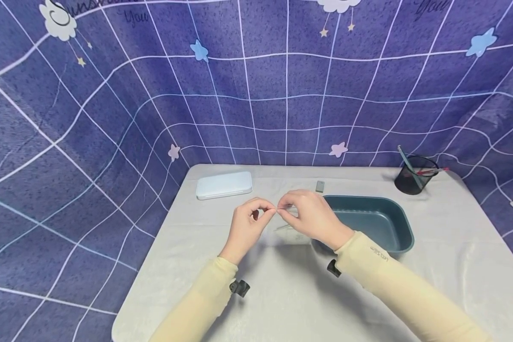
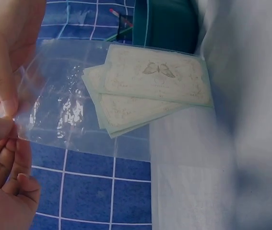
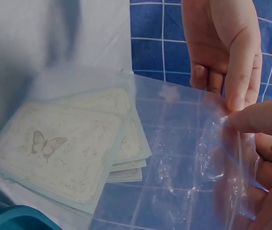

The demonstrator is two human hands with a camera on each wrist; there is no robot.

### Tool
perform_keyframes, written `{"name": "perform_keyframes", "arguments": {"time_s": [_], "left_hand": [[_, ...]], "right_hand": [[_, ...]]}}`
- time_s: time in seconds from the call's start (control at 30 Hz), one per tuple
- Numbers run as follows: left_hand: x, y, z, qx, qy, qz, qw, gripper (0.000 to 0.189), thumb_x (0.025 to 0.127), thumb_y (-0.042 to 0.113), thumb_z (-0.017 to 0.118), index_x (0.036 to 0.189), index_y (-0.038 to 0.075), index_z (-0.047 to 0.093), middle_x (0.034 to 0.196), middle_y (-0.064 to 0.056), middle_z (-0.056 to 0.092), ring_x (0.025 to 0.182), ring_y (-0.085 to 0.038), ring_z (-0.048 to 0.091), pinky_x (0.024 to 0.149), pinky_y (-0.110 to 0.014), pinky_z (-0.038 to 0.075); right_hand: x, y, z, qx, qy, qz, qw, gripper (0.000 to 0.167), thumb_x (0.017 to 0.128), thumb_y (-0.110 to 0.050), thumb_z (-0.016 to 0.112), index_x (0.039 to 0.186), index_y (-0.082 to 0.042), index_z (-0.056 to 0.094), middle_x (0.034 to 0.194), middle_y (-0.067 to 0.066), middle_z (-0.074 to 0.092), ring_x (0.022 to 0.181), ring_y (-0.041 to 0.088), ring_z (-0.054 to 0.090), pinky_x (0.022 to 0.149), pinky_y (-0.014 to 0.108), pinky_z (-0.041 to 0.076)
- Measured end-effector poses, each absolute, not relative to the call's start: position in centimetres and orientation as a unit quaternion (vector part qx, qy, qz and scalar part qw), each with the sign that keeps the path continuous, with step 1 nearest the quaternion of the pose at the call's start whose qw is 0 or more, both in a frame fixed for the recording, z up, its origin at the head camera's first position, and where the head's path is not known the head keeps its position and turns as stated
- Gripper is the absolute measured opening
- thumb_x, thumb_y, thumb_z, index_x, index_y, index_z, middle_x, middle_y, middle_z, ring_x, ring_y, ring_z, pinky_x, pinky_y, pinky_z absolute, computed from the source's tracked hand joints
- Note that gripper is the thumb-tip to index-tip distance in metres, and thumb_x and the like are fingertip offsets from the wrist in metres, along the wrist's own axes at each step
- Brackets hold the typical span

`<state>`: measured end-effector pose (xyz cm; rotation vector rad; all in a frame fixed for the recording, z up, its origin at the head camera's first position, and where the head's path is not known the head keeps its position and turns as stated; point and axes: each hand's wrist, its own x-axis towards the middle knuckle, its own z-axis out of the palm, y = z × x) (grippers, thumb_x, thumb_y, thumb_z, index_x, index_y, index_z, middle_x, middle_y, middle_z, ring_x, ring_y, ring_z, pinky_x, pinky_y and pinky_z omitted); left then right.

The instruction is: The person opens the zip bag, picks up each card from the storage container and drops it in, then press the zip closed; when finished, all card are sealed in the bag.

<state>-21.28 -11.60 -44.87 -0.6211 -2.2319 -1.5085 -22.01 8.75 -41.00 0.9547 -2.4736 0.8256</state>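
A clear plastic bag [image 2: 68, 115] hangs from both hands, with several pale cards [image 3: 49, 148] fanned out at its bottom. The top card bears a butterfly drawing and a fine ornamental border. My left hand [image 1: 246, 225] pinches the bag's upper edge between thumb and index finger. Right beside it, my right hand [image 1: 312, 214] pinches the same edge, the two sets of fingertips meeting in the head view. From above, the bag is seen nearly edge-on and shows only as a faint sheen below the fingers.
A dark teal bin [image 1: 369, 223] stands to the right, partly behind the right forearm. Further back are a light blue flat case [image 1: 224, 185], a small grey block [image 1: 320, 186] and a black mesh pen cup [image 1: 414, 175] holding several pens. Purple gridded cloth surrounds the white table [image 1: 278, 299].
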Motion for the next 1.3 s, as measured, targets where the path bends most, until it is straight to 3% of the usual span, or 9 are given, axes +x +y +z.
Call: {"name": "perform_keyframes", "arguments": {"time_s": [0.27,0.47,0.7,0.9,1.3], "left_hand": [[-21.2,-11.3,-45.1,-0.223,-0.788,-0.538,0.2,0.005,0.092,0.009,0.079,0.09,0.014,0.079,0.086,0.004,0.072,0.08,-0.017,0.062,0.065,-0.041,0.043],[-20.8,-10.9,-44.5,-0.214,-0.779,-0.554,0.203,0.005,0.089,-0.002,0.078,0.087,0.003,0.076,0.084,-0.008,0.072,0.079,-0.021,0.061,0.064,-0.049,0.042],[-21.2,-11.2,-45.3,-0.217,-0.775,-0.553,0.216,0.007,0.09,0.004,0.08,0.088,0.01,0.078,0.086,0.001,0.074,0.08,-0.017,0.062,0.064,-0.035,0.044],[-20.0,-10.6,-43.6,-0.21,-0.772,-0.558,0.221,0.006,0.088,-0.007,0.077,0.087,-0.001,0.075,0.085,-0.012,0.074,0.079,-0.019,0.062,0.065,-0.036,0.045],[-19.2,-10.4,-42.4,-0.204,-0.768,-0.569,0.213,0.003,0.09,-0.007,0.075,0.087,-0.005,0.074,0.087,-0.016,0.074,0.08,-0.021,0.062,0.068,-0.028,0.044]], "right_hand": [[-21.9,8.7,-41.1,0.344,-0.872,0.282,0.202,0.005,0.088,-0.013,0.08,0.09,-0.016,0.076,0.089,-0.006,0.073,0.087,0.014,0.07,0.077,0.038,0.057],[-21.9,8.9,-41.0,0.333,-0.879,0.276,0.199,0.003,0.091,-0.018,0.081,0.092,-0.018,0.078,0.09,-0.007,0.074,0.087,0.014,0.071,0.074,0.039,0.057],[-21.9,9.6,-40.9,0.328,-0.885,0.27,0.189,0.01,0.092,-0.026,0.081,0.097,-0.017,0.08,0.095,-0.007,0.077,0.09,0.016,0.073,0.075,0.04,0.058],[-21.8,10.8,-41.1,0.326,-0.888,0.267,0.184,0.009,0.093,-0.025,0.081,0.098,-0.018,0.08,0.095,-0.008,0.076,0.089,0.014,0.072,0.073,0.039,0.058],[-21.5,12.3,-41.1,0.323,-0.891,0.257,0.188,0.008,0.092,-0.025,0.081,0.098,-0.019,0.08,0.095,-0.009,0.075,0.092,0.014,0.072,0.076,0.041,0.057]]}}
